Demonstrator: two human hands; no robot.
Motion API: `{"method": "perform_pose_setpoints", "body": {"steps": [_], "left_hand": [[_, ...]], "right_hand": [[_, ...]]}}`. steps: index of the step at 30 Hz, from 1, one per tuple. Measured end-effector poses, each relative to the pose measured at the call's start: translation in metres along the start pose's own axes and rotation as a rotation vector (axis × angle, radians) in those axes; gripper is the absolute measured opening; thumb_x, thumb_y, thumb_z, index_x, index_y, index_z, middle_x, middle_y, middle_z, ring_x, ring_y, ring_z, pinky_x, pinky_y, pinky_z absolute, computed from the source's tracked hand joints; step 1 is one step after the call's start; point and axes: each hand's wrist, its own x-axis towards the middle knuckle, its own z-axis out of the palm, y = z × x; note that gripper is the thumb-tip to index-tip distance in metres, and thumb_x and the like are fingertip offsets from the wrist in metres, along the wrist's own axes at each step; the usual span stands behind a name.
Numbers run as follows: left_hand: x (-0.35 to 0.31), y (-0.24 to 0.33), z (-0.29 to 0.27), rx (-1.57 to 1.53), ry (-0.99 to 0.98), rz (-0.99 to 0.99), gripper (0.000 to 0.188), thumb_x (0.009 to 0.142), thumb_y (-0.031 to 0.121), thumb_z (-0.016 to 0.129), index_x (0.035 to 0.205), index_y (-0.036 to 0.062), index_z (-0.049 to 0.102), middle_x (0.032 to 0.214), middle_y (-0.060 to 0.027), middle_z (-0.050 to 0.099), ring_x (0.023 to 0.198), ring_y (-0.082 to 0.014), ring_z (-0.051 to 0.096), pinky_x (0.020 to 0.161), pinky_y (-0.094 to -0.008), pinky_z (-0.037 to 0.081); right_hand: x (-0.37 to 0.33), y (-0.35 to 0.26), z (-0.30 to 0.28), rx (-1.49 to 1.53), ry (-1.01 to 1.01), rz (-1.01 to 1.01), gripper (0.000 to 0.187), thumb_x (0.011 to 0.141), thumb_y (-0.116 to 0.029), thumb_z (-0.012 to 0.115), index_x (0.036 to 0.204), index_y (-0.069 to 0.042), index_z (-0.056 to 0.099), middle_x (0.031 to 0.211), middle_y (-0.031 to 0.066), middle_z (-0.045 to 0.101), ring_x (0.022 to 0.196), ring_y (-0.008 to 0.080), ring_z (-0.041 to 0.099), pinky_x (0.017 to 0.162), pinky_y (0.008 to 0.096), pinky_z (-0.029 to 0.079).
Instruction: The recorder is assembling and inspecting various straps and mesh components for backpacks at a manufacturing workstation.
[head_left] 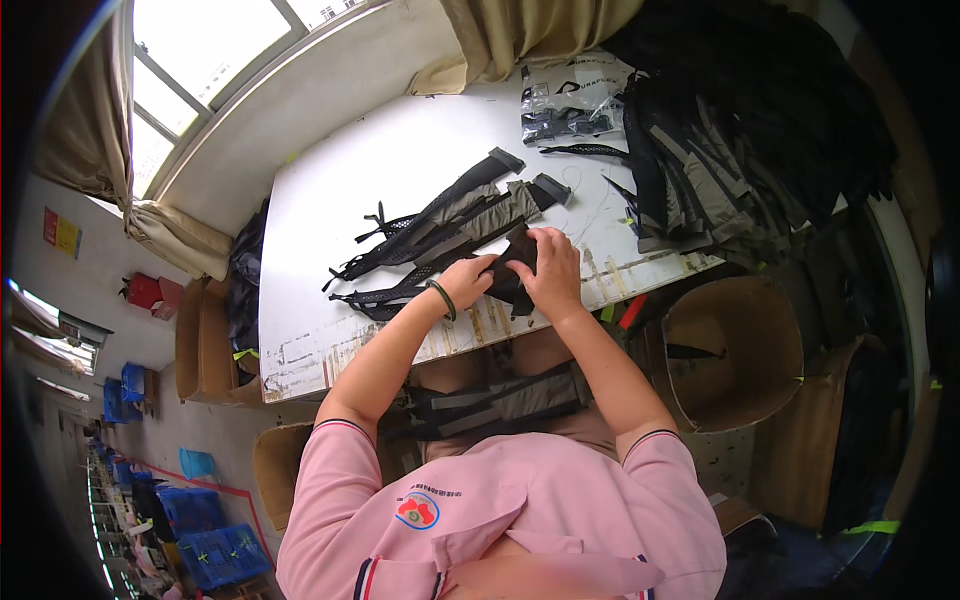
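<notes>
The left hand (468,283) and right hand (552,274) pinch a flat black fabric piece (513,268), fingers closed, at the white tabletop surface's (400,140) near edge; handling seems underway, while which grey-and-black fabric straps (510,208) are finished cannot be told.

Bright window (215,50), beige curtains (85,125), pale wall (335,80), white table (420,130)

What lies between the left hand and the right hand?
A black fabric piece spans the gap between the left hand and the right hand, held by both; the head view shows it.
</notes>
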Motion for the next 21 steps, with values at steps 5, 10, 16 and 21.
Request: {"method": "perform_pose_setpoints", "body": {"steps": [5, 10, 16, 21], "left_hand": [[-0.004, -0.019, 0.011, 0.026, 0.101, 0.159, 0.041, 0.083, 0.016, 0.051, 0.12, -0.0001, 0.054, 0.104, -0.0212, 0.061, 0.099, -0.0349, 0.059, 0.087, -0.0384, 0.046], [-0.007, 0.006, 0.015, -0.139, 0.372, -0.011, 0.019, 0.079, 0.011, 0.07, 0.092, 0.0005, 0.061, 0.082, -0.0106, 0.063, 0.074, -0.0199, 0.061, 0.07, -0.0305, 0.049], [-0.006, 0.02, 0.015, -0.172, 0.301, -0.014, 0.017, 0.079, 0.011, 0.072, 0.083, 0.0003, 0.06, 0.071, -0.0083, 0.062, 0.063, -0.013, 0.057, 0.06, -0.0272, 0.047], [-0.02, 0.045, 0.011, -0.012, 0.366, 0.281, 0.013, 0.076, 0.006, 0.07, 0.078, 0.0013, 0.058, 0.071, -0.0105, 0.058, 0.064, -0.0264, 0.058, 0.058, -0.0324, 0.046]], "right_hand": [[-0.016, 0.036, 0.035, 0.16, -0.137, 0.08, 0.022, 0.079, -0.005, 0.058, 0.101, -0.008, 0.054, 0.094, 0.0123, 0.057, 0.087, 0.0339, 0.058, 0.076, 0.0434, 0.048], [-0.019, 0.004, 0.021, 0.145, -0.139, 0.057, 0.026, 0.08, -0.006, 0.058, 0.106, -0.009, 0.052, 0.091, 0.0112, 0.058, 0.076, 0.0331, 0.061, 0.067, 0.0426, 0.05], [-0.013, 0.008, 0.008, -0.015, -0.279, -0.123, 0.011, 0.086, -0.021, 0.058, 0.083, -0.01, 0.056, 0.067, 0.0053, 0.059, 0.066, 0.0243, 0.063, 0.061, 0.0379, 0.05], [0.003, 0.01, -0.008, 0.053, -0.096, 0.025, 0.019, 0.083, -0.02, 0.061, 0.07, -0.008, 0.054, 0.074, 0.0086, 0.056, 0.072, 0.0291, 0.059, 0.062, 0.0413, 0.049]]}}
